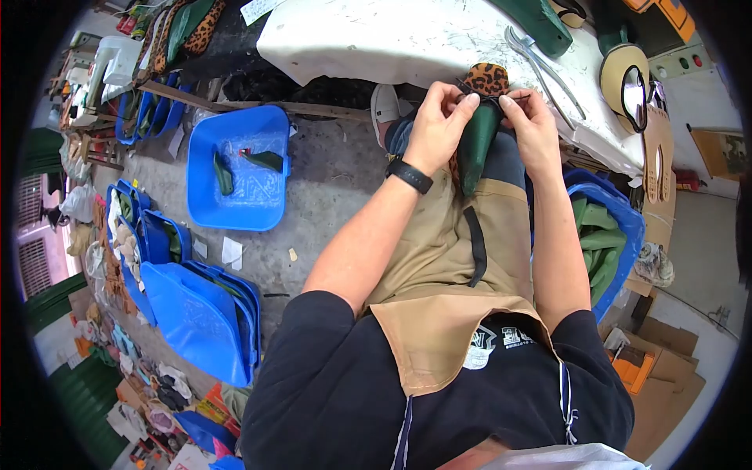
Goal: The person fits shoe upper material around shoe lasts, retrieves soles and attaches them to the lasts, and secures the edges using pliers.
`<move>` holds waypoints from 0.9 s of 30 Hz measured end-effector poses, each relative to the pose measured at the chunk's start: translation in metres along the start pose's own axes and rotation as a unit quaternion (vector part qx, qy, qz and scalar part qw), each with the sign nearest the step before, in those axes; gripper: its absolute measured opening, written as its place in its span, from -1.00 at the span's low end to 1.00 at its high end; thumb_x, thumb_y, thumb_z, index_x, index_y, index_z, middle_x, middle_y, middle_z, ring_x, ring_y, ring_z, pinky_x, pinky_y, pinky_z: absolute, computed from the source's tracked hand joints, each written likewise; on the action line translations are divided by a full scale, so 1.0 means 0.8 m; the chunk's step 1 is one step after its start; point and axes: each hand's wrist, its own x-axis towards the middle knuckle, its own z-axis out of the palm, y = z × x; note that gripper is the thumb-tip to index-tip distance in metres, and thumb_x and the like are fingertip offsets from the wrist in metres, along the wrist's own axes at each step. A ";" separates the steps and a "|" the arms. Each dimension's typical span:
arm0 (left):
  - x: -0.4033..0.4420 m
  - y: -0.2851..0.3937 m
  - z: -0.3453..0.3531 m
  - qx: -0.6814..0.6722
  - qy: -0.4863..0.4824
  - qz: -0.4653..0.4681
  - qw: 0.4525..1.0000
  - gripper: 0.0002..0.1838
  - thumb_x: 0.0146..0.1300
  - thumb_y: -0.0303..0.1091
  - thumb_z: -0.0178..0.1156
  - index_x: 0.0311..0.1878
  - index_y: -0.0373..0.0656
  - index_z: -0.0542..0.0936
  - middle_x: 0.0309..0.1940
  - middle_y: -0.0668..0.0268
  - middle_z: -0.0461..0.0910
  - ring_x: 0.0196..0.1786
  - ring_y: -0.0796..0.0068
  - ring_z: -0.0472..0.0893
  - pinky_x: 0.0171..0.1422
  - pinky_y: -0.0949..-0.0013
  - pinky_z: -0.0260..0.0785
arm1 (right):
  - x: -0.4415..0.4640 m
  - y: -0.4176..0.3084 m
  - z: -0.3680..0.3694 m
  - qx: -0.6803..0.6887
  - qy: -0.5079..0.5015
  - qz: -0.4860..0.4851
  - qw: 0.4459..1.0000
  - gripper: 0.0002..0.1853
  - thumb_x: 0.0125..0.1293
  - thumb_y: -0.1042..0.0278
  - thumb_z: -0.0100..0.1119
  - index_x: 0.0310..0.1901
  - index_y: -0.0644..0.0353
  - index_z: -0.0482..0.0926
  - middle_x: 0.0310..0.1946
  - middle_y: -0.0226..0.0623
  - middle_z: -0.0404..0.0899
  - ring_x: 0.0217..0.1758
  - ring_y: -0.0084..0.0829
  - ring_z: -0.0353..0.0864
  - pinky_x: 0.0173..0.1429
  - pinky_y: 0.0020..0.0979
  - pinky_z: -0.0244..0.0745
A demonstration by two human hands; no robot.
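Observation:
A green shoe last (479, 149) rests over my lap, its narrow end toward me. Leopard-print material (486, 77) covers its far end, at the edge of the white worktop. Across it, where the leopard print meets the green, runs a thin black strip (489, 99). My left hand (440, 129), with a watch on the wrist, pinches this strip on the left side. From the right, my right hand (534, 129) pinches it too, thumb and forefinger together. My fingertips hide part of the strip. Another black strip (475, 247) lies on my tan apron (423, 266).
Pincers (546, 74) lie on the white worktop (352, 39) near a green last (536, 23) and a beige shoe piece (624, 78). On the floor, a blue bin (239, 211) holds green lasts. Other blue bins (192, 313) stand left; one with green lasts (599, 243) stands right.

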 end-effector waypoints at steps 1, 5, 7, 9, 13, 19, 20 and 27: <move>0.003 0.004 0.000 0.034 -0.001 -0.006 0.999 -0.85 0.45 -0.35 0.29 -0.17 -0.23 0.57 -0.35 0.36 0.54 -0.33 0.47 0.47 -0.15 0.39 0.41 | -0.003 0.005 0.000 -0.014 -0.001 0.000 1.000 -0.83 0.54 0.29 0.27 -0.01 0.20 0.62 -0.28 -0.45 0.60 -0.25 -0.60 0.52 -0.09 -0.57 0.47; 0.019 0.005 0.014 0.160 0.026 0.026 0.986 -0.82 0.47 -0.32 0.28 -0.17 -0.23 0.57 -0.37 0.36 0.57 -0.34 0.45 0.49 -0.14 0.36 0.43 | -0.013 0.008 0.010 -0.109 0.018 -0.014 0.994 -0.83 0.54 0.28 0.27 -0.04 0.20 0.61 -0.29 -0.46 0.58 -0.24 -0.61 0.51 -0.10 -0.57 0.46; 0.022 0.005 0.023 0.250 0.052 0.062 0.965 -0.81 0.48 -0.30 0.27 -0.17 -0.23 0.57 -0.37 0.35 0.59 -0.34 0.43 0.51 -0.14 0.34 0.43 | -0.019 0.008 0.014 -0.192 0.037 -0.026 0.980 -0.83 0.54 0.27 0.27 -0.06 0.20 0.60 -0.29 -0.46 0.57 -0.24 -0.62 0.50 -0.10 -0.58 0.46; 0.018 0.003 0.017 0.219 0.040 0.054 0.973 -0.82 0.47 -0.30 0.28 -0.16 -0.23 0.57 -0.35 0.34 0.60 -0.33 0.42 0.52 -0.13 0.34 0.44 | -0.020 0.010 0.006 -0.141 0.037 -0.006 0.989 -0.83 0.54 0.27 0.27 -0.06 0.20 0.60 -0.29 -0.46 0.57 -0.24 -0.62 0.50 -0.10 -0.58 0.45; 0.008 0.000 0.002 0.129 0.009 0.025 0.991 -0.83 0.44 -0.33 0.29 -0.14 -0.24 0.58 -0.30 0.30 0.61 -0.30 0.40 0.54 -0.11 0.32 0.45 | -0.017 0.015 0.000 0.016 0.024 0.053 0.998 -0.83 0.54 0.29 0.27 -0.06 0.21 0.59 -0.29 -0.45 0.57 -0.26 -0.62 0.47 -0.11 -0.59 0.42; -0.007 -0.007 0.002 0.067 0.021 0.071 0.995 -0.76 0.48 -0.24 0.30 -0.07 -0.26 0.62 -0.24 0.32 0.67 -0.18 0.48 0.59 0.02 0.42 0.48 | -0.022 0.015 0.001 -0.166 0.025 -0.095 0.981 -0.71 0.51 0.15 0.25 0.00 0.23 0.61 -0.23 -0.29 0.65 -0.24 -0.46 0.58 -0.10 -0.44 0.53; -0.006 -0.010 -0.001 0.072 0.011 0.058 0.996 -0.75 0.48 -0.24 0.30 -0.02 -0.26 0.61 -0.19 0.29 0.68 -0.15 0.47 0.60 0.05 0.42 0.48 | -0.022 0.013 0.001 -0.178 0.035 -0.090 0.979 -0.71 0.51 0.15 0.24 0.00 0.24 0.61 -0.22 -0.28 0.66 -0.23 -0.45 0.59 -0.09 -0.44 0.54; -0.022 -0.034 -0.012 0.020 -0.013 -0.046 0.999 -0.37 0.35 -0.23 0.39 0.37 -0.28 0.40 0.10 0.02 0.59 -0.02 0.24 0.64 0.15 0.30 0.53 | -0.032 0.028 -0.010 -0.123 0.079 0.023 0.989 -0.71 0.53 0.19 0.20 0.06 0.25 0.63 -0.14 -0.27 0.69 -0.15 -0.44 0.61 0.04 -0.38 0.57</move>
